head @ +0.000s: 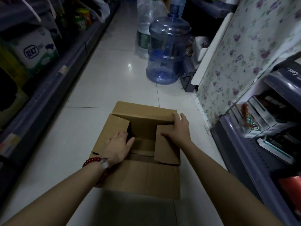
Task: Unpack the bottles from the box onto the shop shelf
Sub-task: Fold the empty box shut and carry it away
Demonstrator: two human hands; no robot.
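Note:
A brown cardboard box [138, 178] stands on the white tiled floor in the aisle, its flaps partly folded over the top. My left hand [118, 146], with a red bead bracelet on the wrist, lies flat on the left flap, its fingertips curling over the flap's inner edge into the dark gap. My right hand [178, 130] rests on the right flap, fingers touching the edge of the far flap. No bottle inside the box is visible. Shop shelves run along the left [48, 88] and the right [260, 144].
A large blue water jug [166, 51] stands on the floor beyond the box, with a clear wrapped bottle pack [144, 30] behind it. A floral cloth [241, 59] drapes a cabinet at right. Packaged goods fill the left shelf.

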